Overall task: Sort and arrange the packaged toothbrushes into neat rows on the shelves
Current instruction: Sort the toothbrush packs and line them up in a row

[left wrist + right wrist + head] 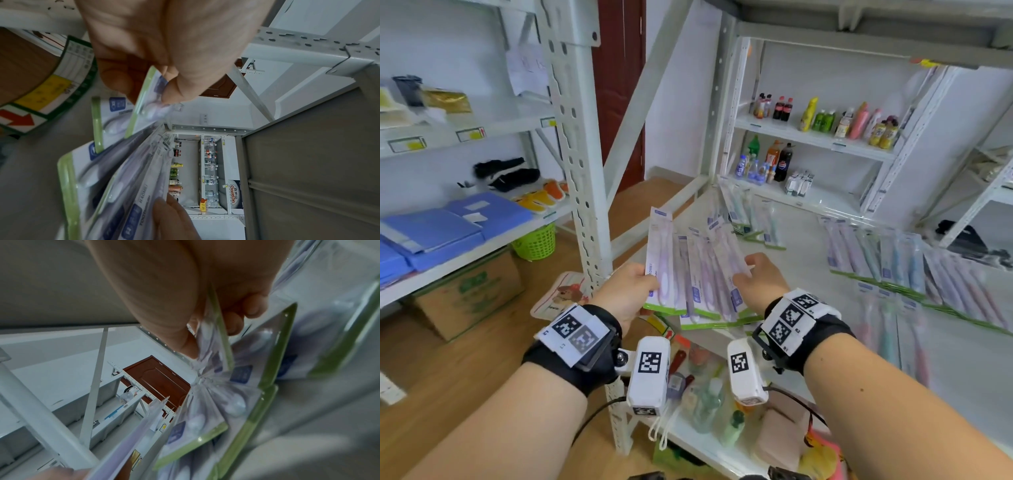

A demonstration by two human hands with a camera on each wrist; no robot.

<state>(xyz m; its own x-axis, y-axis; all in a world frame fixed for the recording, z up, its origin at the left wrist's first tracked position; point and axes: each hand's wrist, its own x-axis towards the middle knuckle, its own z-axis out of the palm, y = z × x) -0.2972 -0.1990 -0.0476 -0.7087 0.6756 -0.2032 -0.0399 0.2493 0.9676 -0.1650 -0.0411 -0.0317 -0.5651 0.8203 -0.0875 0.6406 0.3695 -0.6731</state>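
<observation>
Clearly fanned toothbrush packs point(698, 274), left hand point(625, 291) pinching one, right hand point(760, 279) gripping several

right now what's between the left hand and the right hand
In the head view, a fan of purple toothbrush packs spans the gap between the left hand and right hand; both hands grip it.

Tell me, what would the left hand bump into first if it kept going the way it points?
Probably the fanned purple packaged toothbrushes that the left hand already pinches; beyond them, the white shelf, though depth is unclear.
</observation>
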